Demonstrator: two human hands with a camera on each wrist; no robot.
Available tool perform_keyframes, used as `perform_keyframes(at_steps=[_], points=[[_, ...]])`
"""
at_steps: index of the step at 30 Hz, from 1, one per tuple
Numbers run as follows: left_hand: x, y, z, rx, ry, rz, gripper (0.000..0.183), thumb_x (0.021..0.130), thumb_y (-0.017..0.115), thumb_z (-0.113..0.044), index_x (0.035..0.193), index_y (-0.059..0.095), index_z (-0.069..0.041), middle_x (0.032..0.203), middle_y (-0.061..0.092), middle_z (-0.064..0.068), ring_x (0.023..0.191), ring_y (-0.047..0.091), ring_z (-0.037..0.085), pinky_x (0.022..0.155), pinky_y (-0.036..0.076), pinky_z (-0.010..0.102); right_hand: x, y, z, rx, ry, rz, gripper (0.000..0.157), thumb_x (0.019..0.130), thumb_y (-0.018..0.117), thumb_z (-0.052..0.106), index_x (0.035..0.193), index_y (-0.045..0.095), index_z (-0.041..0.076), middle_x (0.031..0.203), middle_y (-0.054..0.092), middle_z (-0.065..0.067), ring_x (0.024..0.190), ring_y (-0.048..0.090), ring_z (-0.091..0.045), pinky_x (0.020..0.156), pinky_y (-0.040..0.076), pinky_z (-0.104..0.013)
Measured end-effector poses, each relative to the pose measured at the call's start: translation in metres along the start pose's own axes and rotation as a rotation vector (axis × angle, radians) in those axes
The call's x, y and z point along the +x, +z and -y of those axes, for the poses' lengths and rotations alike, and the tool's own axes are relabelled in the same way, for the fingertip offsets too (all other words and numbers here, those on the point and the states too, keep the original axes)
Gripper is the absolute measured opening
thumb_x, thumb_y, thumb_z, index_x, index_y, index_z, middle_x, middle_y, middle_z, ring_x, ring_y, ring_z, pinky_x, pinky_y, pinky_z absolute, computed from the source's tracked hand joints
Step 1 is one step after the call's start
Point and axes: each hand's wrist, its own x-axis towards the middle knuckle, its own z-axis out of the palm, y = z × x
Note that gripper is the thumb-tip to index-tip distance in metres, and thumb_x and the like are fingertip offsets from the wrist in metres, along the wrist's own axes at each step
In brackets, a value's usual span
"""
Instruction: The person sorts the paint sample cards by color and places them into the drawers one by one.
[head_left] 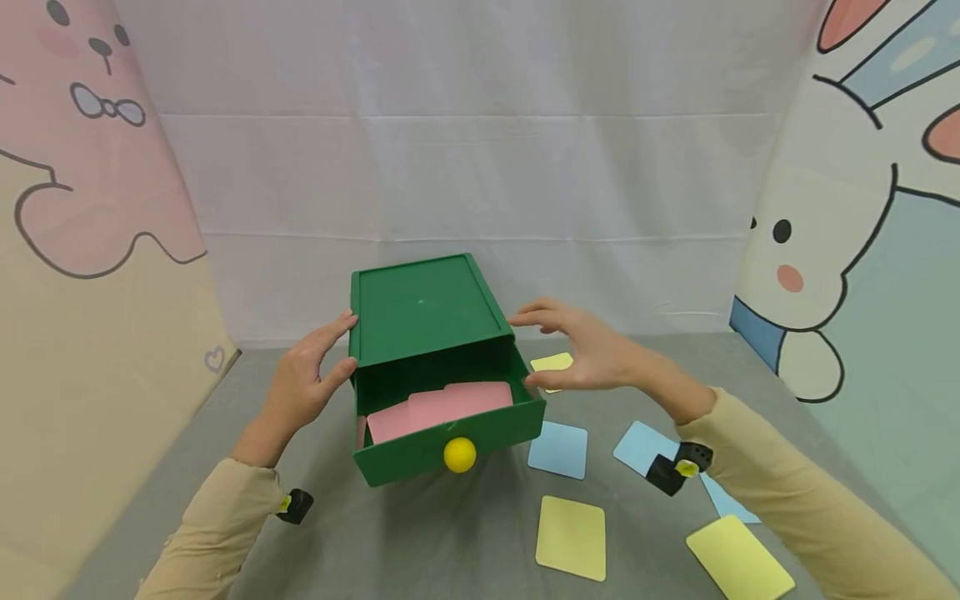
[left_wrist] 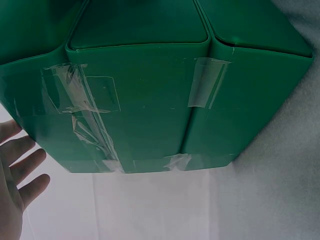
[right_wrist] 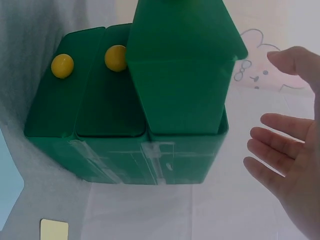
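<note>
A green drawer cabinet (head_left: 423,308) stands on the grey cloth, its top drawer (head_left: 491,429) pulled out. Overlapping pink cards (head_left: 450,407) lie in that drawer, which has a yellow knob (head_left: 459,455) on its front. My left hand (head_left: 296,383) is at the cabinet's left side, fingers spread, fingertips right at the edge. On the other side, my right hand (head_left: 588,346) has thumb and fingers apart beside the open drawer. The right wrist view shows two lower drawers (right_wrist: 107,102) pushed in, each with a yellow knob.
Blue cards (head_left: 557,450) and yellow cards (head_left: 570,537) lie scattered on the cloth right of the cabinet, some partly under my right forearm in the view. One yellow card (head_left: 551,362) lies behind my right hand. A white curtain (head_left: 480,167) hangs close behind.
</note>
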Motion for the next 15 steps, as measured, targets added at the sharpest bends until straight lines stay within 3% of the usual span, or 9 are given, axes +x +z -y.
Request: perform_keyframes(at_steps=[6, 15], points=[[0.0, 0.001, 0.0, 0.01, -0.002, 0.005, 0.062, 0.092, 0.041, -0.05, 0.133, 0.047, -0.004, 0.135, 0.046, 0.014, 0.119, 0.046, 0.033, 0.093, 0.037, 0.054, -0.024, -0.003, -0.002, -0.017, 0.008, -0.147, 0.056, 0.073, 0.073, 0.018, 0.124, 0.052, 0.008, 0.121, 0.053, -0.004, 0.11, 0.05, -0.019, 0.086, 0.047, -0.038], [0.0, 0.001, 0.001, 0.003, 0.005, -0.006, 0.062, 0.092, 0.041, -0.05, 0.132, 0.048, -0.003, 0.134, 0.046, 0.015, 0.119, 0.046, 0.033, 0.091, 0.038, 0.054, -0.05, 0.021, 0.008, -0.023, -0.021, -0.407, 0.05, 0.069, 0.077, 0.013, 0.114, 0.057, 0.009, 0.105, 0.06, 0.0, 0.095, 0.054, -0.012, 0.076, 0.049, -0.029]])
